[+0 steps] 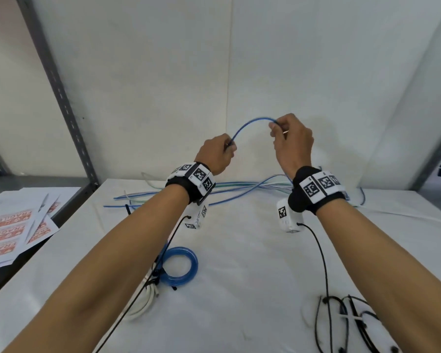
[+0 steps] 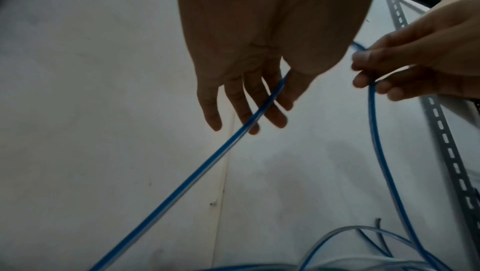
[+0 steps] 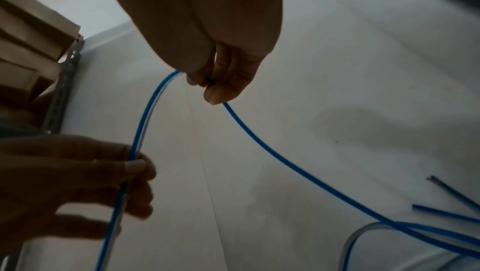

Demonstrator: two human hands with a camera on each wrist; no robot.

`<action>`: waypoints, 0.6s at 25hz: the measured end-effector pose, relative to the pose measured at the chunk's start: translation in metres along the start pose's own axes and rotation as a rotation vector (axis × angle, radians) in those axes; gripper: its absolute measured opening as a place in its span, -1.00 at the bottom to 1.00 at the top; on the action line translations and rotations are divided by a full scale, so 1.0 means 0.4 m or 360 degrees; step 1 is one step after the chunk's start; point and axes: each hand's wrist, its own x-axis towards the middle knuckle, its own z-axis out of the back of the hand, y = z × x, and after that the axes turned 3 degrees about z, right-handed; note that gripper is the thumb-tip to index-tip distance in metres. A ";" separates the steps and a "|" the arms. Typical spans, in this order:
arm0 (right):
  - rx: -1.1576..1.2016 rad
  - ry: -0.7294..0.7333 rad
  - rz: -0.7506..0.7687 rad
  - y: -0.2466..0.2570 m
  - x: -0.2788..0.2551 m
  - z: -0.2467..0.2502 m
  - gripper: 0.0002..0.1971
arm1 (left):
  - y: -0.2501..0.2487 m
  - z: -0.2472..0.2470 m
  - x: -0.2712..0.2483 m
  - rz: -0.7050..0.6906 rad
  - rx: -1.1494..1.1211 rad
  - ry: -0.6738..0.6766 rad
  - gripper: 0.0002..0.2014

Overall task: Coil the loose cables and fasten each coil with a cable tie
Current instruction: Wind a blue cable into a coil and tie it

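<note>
A long blue cable (image 1: 250, 123) arches in the air between my two raised hands. My left hand (image 1: 228, 147) pinches it between thumb and fingers, and the cable (image 2: 207, 164) runs from there down towards the table. My right hand (image 1: 275, 127) pinches the other end of the arch; in the right wrist view its fingertips (image 3: 211, 94) close on the cable (image 3: 272, 152). Several loose blue, white and greenish cables (image 1: 239, 189) lie tangled at the back of the white table (image 1: 239, 289), under both wrists.
A tied blue coil (image 1: 180, 266) and a white coil (image 1: 143, 299) lie at the front left. Black loops with a white tie (image 1: 346, 317) lie at the front right. Label sheets (image 1: 10, 233) lie on the left shelf beside a grey metal upright (image 1: 61, 98).
</note>
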 end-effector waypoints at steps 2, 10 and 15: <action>0.0233 -0.0187 -0.0128 -0.009 0.007 0.040 -0.84 | -0.010 -0.022 -0.013 -0.0022 -0.0101 -0.0033 -0.81; -0.0206 0.0188 -0.0052 -0.116 -0.087 0.026 -0.88 | -0.101 0.031 -0.004 0.0433 -0.1664 -0.0445 -0.62; -0.0880 0.0969 -0.0507 -0.295 -0.217 -0.006 -0.83 | -0.055 0.115 -0.011 0.0532 -0.1992 -0.0715 -0.61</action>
